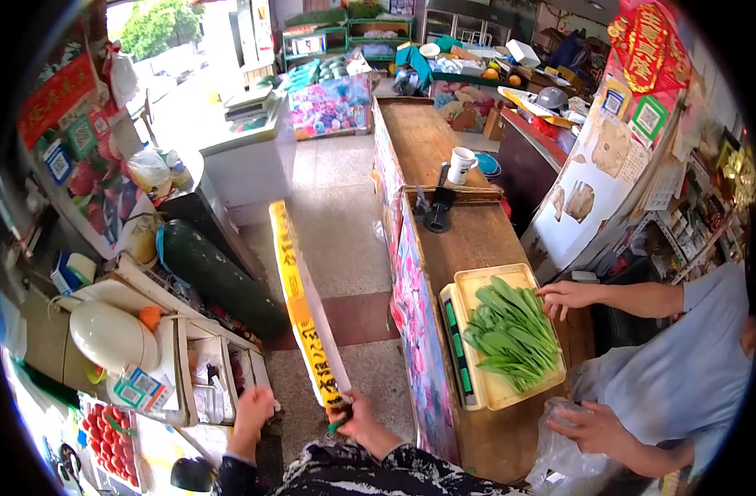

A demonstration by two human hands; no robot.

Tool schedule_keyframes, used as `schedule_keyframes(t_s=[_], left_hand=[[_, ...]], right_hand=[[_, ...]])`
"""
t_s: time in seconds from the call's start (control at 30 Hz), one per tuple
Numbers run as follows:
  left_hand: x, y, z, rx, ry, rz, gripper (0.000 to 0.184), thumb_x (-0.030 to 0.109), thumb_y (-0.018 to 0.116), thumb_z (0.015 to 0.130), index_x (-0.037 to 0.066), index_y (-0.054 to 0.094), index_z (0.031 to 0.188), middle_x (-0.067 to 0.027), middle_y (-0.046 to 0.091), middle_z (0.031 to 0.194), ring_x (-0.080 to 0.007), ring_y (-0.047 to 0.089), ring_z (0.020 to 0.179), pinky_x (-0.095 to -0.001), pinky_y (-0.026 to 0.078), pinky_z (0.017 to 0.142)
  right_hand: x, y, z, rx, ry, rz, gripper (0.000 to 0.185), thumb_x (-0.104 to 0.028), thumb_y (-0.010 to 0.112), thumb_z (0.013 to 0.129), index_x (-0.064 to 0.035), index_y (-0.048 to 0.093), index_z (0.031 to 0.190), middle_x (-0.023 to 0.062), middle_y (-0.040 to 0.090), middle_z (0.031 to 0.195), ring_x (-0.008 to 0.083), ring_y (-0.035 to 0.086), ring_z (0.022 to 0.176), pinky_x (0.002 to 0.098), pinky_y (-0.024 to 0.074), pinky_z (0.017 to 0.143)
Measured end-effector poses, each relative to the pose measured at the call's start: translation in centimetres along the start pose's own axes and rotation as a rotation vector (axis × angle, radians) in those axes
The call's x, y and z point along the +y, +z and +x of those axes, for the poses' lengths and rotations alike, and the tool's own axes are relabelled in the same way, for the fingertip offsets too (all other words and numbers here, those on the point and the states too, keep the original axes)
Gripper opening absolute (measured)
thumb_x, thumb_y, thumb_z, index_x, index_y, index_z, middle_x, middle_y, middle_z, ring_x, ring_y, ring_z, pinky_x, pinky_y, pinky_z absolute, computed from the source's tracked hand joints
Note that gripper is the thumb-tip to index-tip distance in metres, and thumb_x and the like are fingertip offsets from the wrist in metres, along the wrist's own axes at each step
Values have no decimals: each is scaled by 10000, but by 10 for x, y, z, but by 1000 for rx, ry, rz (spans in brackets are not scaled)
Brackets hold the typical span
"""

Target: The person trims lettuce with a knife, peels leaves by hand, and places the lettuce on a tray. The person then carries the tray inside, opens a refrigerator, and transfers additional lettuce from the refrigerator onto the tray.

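My right hand point(363, 423) is closed around the lower end of a long yellow cardboard sign point(302, 310). The sign has black handwritten characters and a pale side, and it stands up in front of me, tilted to the left. A bit of green shows by my fingers at its bottom end. My left hand point(252, 415) is curled into a fist, apart from the sign and near the shelf compartments point(208, 376) on the left; nothing shows in it.
At right, a co-worker's hand point(570, 298) touches a tray point(498, 279) of leafy greens point(514, 335) on the counter point(469, 244); the other holds a clear plastic bag point(560, 446). A mug point(461, 165) and phone stand point(440, 207) are farther back. Red fruit point(109, 442) lies lower left.
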State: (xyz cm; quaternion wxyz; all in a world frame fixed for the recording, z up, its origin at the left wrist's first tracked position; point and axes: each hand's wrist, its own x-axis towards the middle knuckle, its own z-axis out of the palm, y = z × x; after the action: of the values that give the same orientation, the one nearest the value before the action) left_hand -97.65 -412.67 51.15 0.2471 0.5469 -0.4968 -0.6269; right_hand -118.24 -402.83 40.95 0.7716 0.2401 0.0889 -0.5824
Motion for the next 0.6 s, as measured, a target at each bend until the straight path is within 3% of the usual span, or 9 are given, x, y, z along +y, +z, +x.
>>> schedule_keyframes(t_s=[0.07, 0.13, 0.2, 0.23, 0.27, 0.33, 0.37, 0.5, 0.6], left_hand=[[85, 16, 33, 63, 49, -160, 273, 261, 512, 864, 60, 495, 1047, -28, 566, 875, -97, 546, 742, -217, 425, 636], [139, 12, 65, -81, 149, -272, 530, 452, 444, 868, 86, 370, 1243, -89, 490, 1132, -190, 520, 974, -317, 431, 746], [180, 13, 93, -167, 309, -320, 622, 509, 427, 851, 104, 292, 1304, -112, 437, 1217, -222, 480, 1049, -350, 414, 790], [193, 16, 109, -232, 395, -339, 728, 559, 448, 816, 93, 226, 1329, -121, 400, 1257, -220, 450, 1095, -347, 400, 817], [206, 20, 126, -291, 520, -382, 747, 525, 515, 795, 63, 234, 1311, -111, 416, 1221, -200, 446, 1082, -321, 388, 835], [225, 23, 163, -223, 569, -467, 709, 363, 602, 776, 27, 241, 1286, -93, 445, 1161, -180, 457, 1042, -289, 383, 850], [236, 22, 184, -133, 509, -404, 652, 170, 611, 744, 11, 256, 1267, -83, 460, 1116, -177, 468, 1004, -288, 383, 864], [307, 36, 261, -11, 502, -405, 637, 97, 587, 714, 3, 274, 1262, -108, 457, 1139, -194, 470, 1015, -309, 379, 883], [360, 46, 318, 71, 516, -395, 659, 111, 573, 700, -20, 268, 1269, -134, 438, 1172, -213, 444, 1059, -317, 336, 929]], right_hand=[[-14, 31, 25, 43, -7, -1, 429, -258, 470, 743, 66, 489, 1024, 171, 563, 842, 206, 557, 630, 212, 384, 366], [-30, 74, 52, 71, -154, -143, 268, -243, 491, 737, -20, 499, 885, 78, 514, 694, 156, 465, 506, 216, 316, 361], [-47, 122, 80, 153, -283, -216, 167, -243, 504, 736, -80, 507, 773, 23, 491, 608, 131, 405, 419, 225, 275, 360], [-65, 133, 89, 126, -234, -306, 164, -248, 506, 739, -84, 508, 752, 24, 496, 602, 129, 403, 414, 226, 278, 363], [-80, 148, 103, 103, -179, -394, 164, -252, 509, 742, -88, 509, 730, 24, 501, 596, 127, 402, 410, 227, 280, 365], [-106, 185, 135, 103, -208, -446, 176, -265, 521, 755, -91, 511, 731, 19, 504, 599, 127, 415, 425, 234, 298, 370], [-121, 204, 152, 139, -241, -462, 194, -268, 518, 758, -75, 517, 756, 25, 508, 607, 126, 431, 438, 224, 303, 363], [-205, 287, 222, 165, -274, -594, 183, -275, 535, 777, -100, 507, 732, 11, 489, 590, 114, 424, 434, 229, 325, 378], [-267, 362, 270, 30, -290, -710, 182, -280, 532, 780, -113, 510, 711, -2, 486, 572, 108, 446, 443, 227, 337, 372]])
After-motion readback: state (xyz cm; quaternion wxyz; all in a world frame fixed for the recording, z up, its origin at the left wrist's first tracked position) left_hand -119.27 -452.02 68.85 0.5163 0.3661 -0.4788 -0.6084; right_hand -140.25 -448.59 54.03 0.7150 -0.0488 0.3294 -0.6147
